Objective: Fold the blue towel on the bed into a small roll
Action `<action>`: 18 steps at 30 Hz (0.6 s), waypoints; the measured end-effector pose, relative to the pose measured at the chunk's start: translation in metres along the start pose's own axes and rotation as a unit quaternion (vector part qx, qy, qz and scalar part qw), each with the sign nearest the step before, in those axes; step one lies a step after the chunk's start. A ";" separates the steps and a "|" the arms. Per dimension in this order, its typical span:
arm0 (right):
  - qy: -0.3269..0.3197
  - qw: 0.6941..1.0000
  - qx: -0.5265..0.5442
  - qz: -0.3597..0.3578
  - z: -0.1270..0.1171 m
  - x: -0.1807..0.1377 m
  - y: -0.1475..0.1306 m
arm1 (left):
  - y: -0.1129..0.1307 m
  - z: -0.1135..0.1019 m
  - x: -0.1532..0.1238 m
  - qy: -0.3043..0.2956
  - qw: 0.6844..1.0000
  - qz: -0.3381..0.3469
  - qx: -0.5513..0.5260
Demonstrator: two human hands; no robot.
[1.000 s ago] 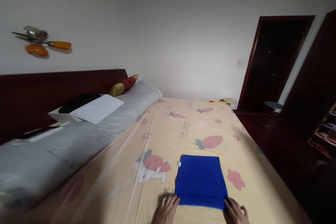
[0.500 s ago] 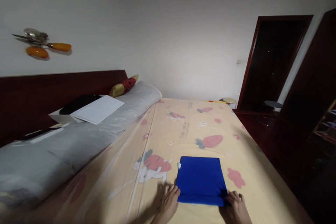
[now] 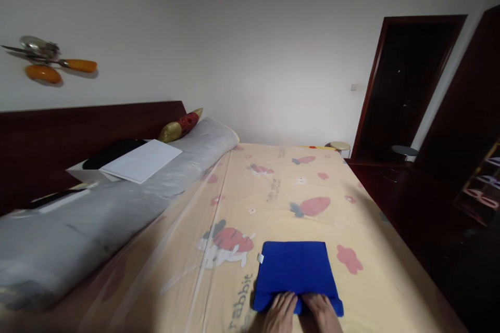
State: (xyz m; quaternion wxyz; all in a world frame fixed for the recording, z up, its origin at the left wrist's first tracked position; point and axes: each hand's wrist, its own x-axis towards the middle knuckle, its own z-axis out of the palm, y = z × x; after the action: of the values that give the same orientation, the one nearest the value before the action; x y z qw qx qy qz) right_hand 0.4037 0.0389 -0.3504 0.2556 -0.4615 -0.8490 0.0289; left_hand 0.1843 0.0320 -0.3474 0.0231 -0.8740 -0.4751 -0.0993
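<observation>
A folded blue cloth (image 3: 295,268) lies flat on the patterned bed sheet (image 3: 219,286), a small white tag on its left edge. Its near edge is turned over into a narrow roll. On the middle of that roll rests my left hand (image 3: 282,311), its fingers together and curled over the fabric. Close beside it, my right hand (image 3: 321,311) also has its fingers bent over the roll. Both thumbs are hidden, and the hands almost touch each other.
Along the left runs a long grey bolster (image 3: 128,213) with a white box lid (image 3: 142,160) on it, before a dark headboard (image 3: 78,130). A red and gold cushion (image 3: 179,126) sits at the far end. Stools (image 3: 339,146) stand beyond the bed's right edge.
Both hands have moved inward from the cloth's near corners to the middle of its near edge. The cloth sits slightly nearer in view, and its near edge is rolled over further.
</observation>
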 end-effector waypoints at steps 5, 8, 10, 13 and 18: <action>-0.003 0.999 -0.038 0.007 0.002 -0.015 0.021 | -0.030 -0.015 -0.020 0.077 0.994 0.049 0.065; 0.008 0.994 -0.083 0.070 0.001 -0.038 0.055 | -0.065 -0.025 -0.043 0.101 0.989 0.010 0.111; 0.018 0.988 -0.107 0.109 0.005 -0.044 0.064 | -0.072 -0.022 -0.050 0.117 0.985 -0.016 0.130; 0.007 0.988 -0.097 0.118 0.014 -0.031 0.042 | -0.052 -0.007 -0.036 0.123 0.985 -0.021 0.120; -0.082 0.996 0.007 0.021 0.020 0.006 -0.013 | 0.005 0.005 0.007 0.107 0.993 0.031 0.038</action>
State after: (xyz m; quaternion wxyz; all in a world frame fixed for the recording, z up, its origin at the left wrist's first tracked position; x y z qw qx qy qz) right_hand 0.3818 0.0406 -0.3619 0.1878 -0.4733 -0.8572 0.0776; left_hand 0.1928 0.0358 -0.3505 0.1103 -0.8709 -0.4462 -0.1737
